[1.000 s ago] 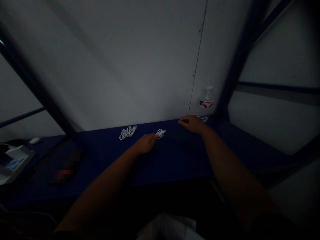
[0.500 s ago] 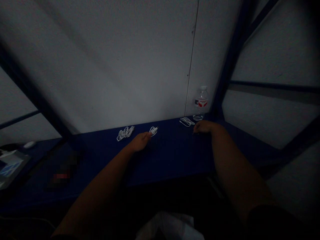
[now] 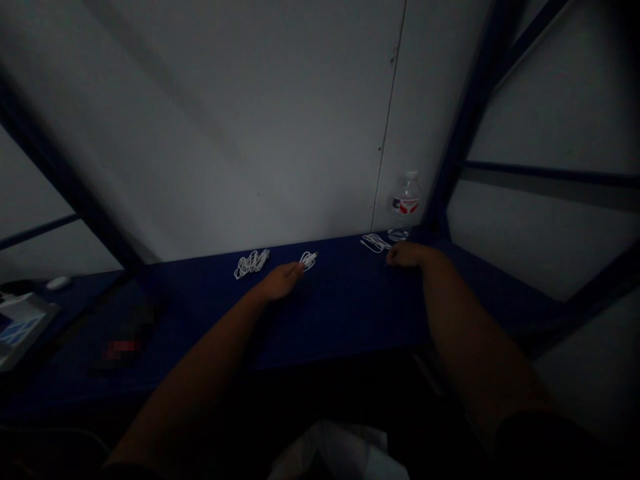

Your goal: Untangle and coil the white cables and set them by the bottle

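Observation:
Closed around a small coiled white cable (image 3: 309,259) is my left hand (image 3: 284,280), just above the blue tabletop (image 3: 340,307). The cable's loops and a plug stick out past my thumb and fingers. Left of this hand lies a bigger bundle of white cable (image 3: 251,264). My right hand (image 3: 406,254) rests at the table's right part with its fingers curled together. Something tiny may show under its fingertips, too dark to name. A third looped white cable (image 3: 375,242) lies against or right beside those fingers.
A clear plastic bottle (image 3: 405,207) with a red and white label stands upright behind my right hand, close to the grey wall (image 3: 280,133). Blue frame posts (image 3: 457,147) rise at both sides. At far left are a white box (image 3: 27,327) and a white rounded object (image 3: 59,283).
The view has shifted very slightly and looks a little sharper. Both hands stay almost where they were, the left still holding the coiled cable.

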A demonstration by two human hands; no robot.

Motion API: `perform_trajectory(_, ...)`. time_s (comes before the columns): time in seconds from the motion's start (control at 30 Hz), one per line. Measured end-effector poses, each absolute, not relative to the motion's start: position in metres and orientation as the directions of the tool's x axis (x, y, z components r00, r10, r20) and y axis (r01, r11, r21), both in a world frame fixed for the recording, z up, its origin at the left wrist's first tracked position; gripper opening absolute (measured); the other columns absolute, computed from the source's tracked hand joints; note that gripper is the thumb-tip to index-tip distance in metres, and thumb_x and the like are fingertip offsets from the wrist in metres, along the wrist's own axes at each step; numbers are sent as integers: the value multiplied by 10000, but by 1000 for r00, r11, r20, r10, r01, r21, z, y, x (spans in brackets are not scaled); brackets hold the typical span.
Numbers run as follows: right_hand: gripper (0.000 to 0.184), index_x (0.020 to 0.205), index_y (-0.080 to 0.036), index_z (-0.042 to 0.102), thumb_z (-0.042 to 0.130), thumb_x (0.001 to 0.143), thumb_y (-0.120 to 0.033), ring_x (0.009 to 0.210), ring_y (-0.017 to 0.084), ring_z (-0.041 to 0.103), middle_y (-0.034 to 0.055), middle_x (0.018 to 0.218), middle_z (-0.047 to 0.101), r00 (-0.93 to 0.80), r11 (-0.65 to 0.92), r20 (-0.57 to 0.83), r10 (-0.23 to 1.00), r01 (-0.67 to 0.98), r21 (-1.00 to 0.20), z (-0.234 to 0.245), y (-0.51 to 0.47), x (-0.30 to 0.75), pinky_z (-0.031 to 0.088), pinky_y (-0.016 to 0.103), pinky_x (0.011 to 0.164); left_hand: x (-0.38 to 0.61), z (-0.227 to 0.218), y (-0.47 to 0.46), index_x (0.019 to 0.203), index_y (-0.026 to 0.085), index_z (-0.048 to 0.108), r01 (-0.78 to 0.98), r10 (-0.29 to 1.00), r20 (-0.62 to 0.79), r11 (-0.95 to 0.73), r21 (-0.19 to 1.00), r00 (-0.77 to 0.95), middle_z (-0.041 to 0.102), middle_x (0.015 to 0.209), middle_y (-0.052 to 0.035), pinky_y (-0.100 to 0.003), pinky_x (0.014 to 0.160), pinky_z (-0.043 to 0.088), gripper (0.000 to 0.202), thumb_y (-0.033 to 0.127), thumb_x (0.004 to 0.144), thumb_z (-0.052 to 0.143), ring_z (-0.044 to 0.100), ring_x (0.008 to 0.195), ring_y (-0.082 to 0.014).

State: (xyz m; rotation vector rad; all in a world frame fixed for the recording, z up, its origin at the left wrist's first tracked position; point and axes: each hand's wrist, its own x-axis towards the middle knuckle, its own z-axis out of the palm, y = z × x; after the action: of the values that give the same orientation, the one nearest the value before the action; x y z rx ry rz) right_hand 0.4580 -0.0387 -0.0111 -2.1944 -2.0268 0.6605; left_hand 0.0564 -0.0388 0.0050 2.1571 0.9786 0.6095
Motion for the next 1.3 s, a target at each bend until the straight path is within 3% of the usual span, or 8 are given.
perform_trajectory(0.1,160,863,-156,728,602,771,-194,732,199,641,105,900,717,67,-120,-172,983,940,-319,-11,-38,458,452,285,650,57,4,-38,816,169,552,443,798,96,-426,789,595,496,676,-2,-245,555,341,512,642,891,370,423,582,-127)
perform_trajectory(0.27,242,1029,-149,670,534,847,-232,892,208,624,133,1059,689,164,-105,151,975,936,-337,-10,-32,456,438,273,740,58,3,-40,853,181,500,385,813,-10,-264,884,582,506,667,11,-228,488,359,503,667,877,373,481,530,-117)
perform_trajectory(0.57,250,1004,-190,716,586,797,-239,763,177,624,71,917,718,223,23,478,850,890,-455,-12,-35,460,454,278,703,58,4,-39,893,169,504,281,820,-65,-119,952,568,471,676,15,-207,459,298,488,650,870,432,389,505,-87)
perform_trajectory(0.73,281,929,-184,758,494,832,-179,800,178,614,81,942,688,199,250,700,686,839,-483,0,-36,421,483,301,751,57,8,-43,957,185,550,453,770,-70,-297,840,634,491,651,16,-235,510,344,477,645,848,486,433,527,-117)
perform_trajectory(0.83,326,906,-190,763,468,811,-92,842,181,603,81,941,633,-28,491,804,594,805,-334,6,-42,370,494,304,765,63,9,-47,933,174,613,580,749,3,-516,630,663,598,754,-30,-253,603,381,427,580,866,500,528,650,-156)
perform_trajectory(0.93,351,1037,-200,738,497,817,-70,903,192,586,91,1009,606,-409,676,750,520,734,-69,6,-54,314,494,314,801,71,5,-50,923,159,645,650,752,63,-606,458,657,650,835,-68,-264,659,385,389,494,911,448,573,737,-189)
perform_trajectory(1.07,346,1146,-122,673,516,841,-75,968,227,565,139,1054,620,-643,762,625,443,637,117,1,-66,268,488,356,845,76,1,-52,940,147,662,660,744,49,-620,425,667,676,846,-91,-272,679,391,373,432,928,422,593,729,-201)
perform_trajectory(1.3,312,1198,-175,644,496,923,-173,922,191,601,102,1011,652,-352,768,791,500,603,-217,3,-69,273,502,351,838,70,2,-46,863,150,660,657,795,30,-522,544,606,631,704,-50,-255,570,340,406,480,916,429,536,605,-168)
